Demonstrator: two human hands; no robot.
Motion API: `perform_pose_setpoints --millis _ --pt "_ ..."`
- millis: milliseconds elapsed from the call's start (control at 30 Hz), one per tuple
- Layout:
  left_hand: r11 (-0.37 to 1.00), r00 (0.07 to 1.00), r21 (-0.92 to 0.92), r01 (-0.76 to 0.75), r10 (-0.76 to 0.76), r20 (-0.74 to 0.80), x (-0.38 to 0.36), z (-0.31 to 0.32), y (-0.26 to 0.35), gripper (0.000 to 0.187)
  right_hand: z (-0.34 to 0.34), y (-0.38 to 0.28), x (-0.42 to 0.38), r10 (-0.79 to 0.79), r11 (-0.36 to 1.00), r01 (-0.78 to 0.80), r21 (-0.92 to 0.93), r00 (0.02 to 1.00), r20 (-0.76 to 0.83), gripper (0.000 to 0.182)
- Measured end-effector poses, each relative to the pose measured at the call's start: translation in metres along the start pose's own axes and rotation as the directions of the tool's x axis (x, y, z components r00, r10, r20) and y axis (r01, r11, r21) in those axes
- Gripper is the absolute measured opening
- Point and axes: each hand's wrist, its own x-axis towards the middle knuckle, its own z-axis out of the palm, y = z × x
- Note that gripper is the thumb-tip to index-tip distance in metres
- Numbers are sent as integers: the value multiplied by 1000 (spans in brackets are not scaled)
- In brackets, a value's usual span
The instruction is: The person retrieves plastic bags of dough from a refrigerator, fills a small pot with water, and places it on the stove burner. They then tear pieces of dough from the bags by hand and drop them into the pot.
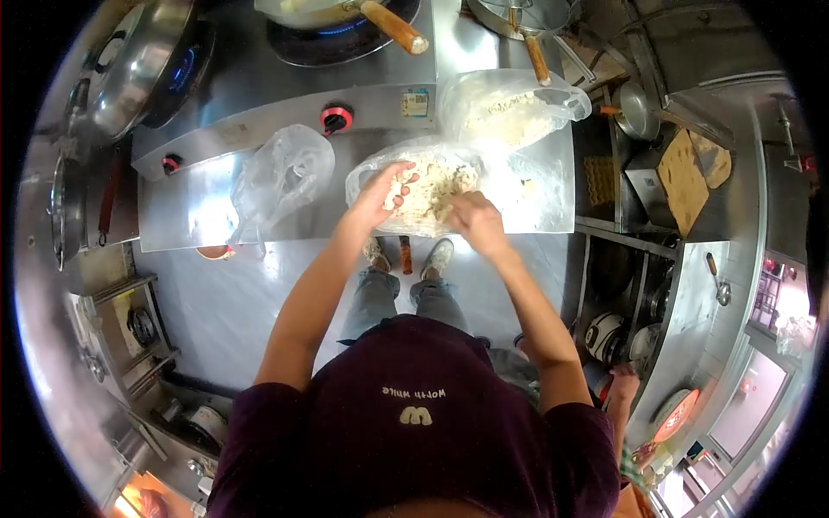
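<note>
A clear plastic bag (356,180) lies spread on the steel counter, holding pale, crumbly food (425,181) in small pieces. My left hand (380,197) is over the bag's left side, its fingers curled around some of those pale pieces. At the bag's right edge, my right hand (480,224) is closed with its fingertips down against the food; what they pinch is hidden. Just behind on the right sits a second clear bag (561,102) with similar pale food inside. A crumpled clear bag (289,173) rests to the left.
Behind the counter (548,194) stands a stove with red-ringed knobs (335,118). A wooden-handled pan (319,12) sits over a lit burner, and a large metal pan (142,73) is at left. Shelves with cookware line the right. Another person's arm (620,393) shows at lower right.
</note>
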Motion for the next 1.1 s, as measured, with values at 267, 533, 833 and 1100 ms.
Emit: perform_pose_setpoints --millis 267,533,833,1100 --pt "987 987 112 115 -126 102 -9 -3 -22 24 -4 -23 15 -25 996 25 80 1000 6 15" --pt "831 895 -529 172 93 437 -44 8 16 21 -56 -95 46 -134 975 183 126 937 -321 23" --pt "421 466 438 -795 885 -4 -79 59 303 41 -44 -62 30 -35 999 42 25 976 -215 14" --pt "223 385 524 -822 896 222 -112 76 194 25 -2 3 42 63 998 -63 7 998 5 16"
